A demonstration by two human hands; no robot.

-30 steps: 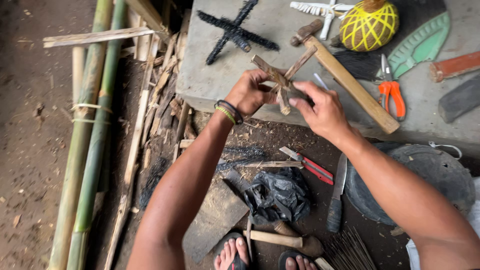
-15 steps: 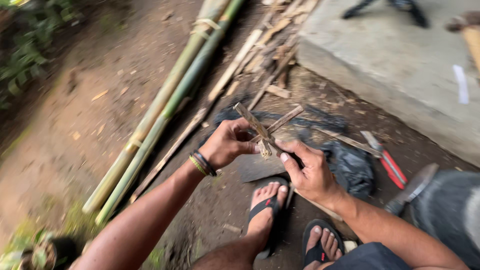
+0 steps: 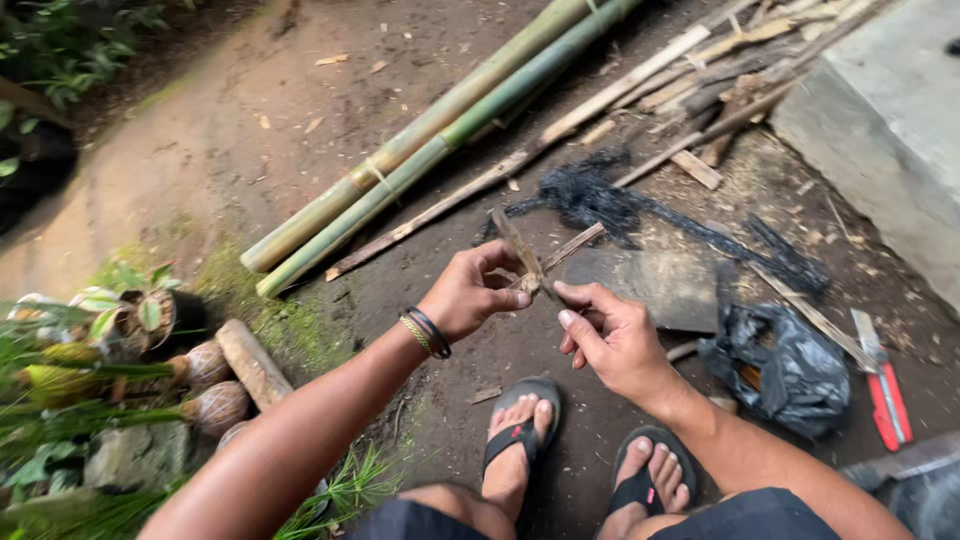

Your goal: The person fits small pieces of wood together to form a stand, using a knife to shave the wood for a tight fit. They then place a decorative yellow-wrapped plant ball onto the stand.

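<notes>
Two hands meet over the dirt ground (image 3: 200, 170), just above the person's sandalled feet (image 3: 520, 440). The left hand (image 3: 468, 296) is curled closed, thumb and fingers pinching a small piece made of thin bamboo strips (image 3: 522, 262) that cross one another, one strip sticking up and away. The right hand (image 3: 618, 335) is half open, its fingertips touching the near end of the same piece, with nothing else in its grasp. The step in hand looks like fitting or binding the crossed strips; the next move likely calls for a firm pinch at the crossing while the right fingers work the joint. How the strips are joined is hard to make out, since the fingers cover the crossing, and whether any tie runs around it cannot be told. Beyond the hands, long bamboo poles (image 3: 420, 140) lie slantwise across the ground, with split slats (image 3: 620, 90) and black fibre (image 3: 590, 195) beside them. A flat dark slab (image 3: 660, 285) lies just past the right hand, a black plastic bag (image 3: 785, 365) near it, and a red-handled tool (image 3: 885, 395) toward the right edge. The concrete slab (image 3: 890, 120) is cut off at the top right corner.
</notes>
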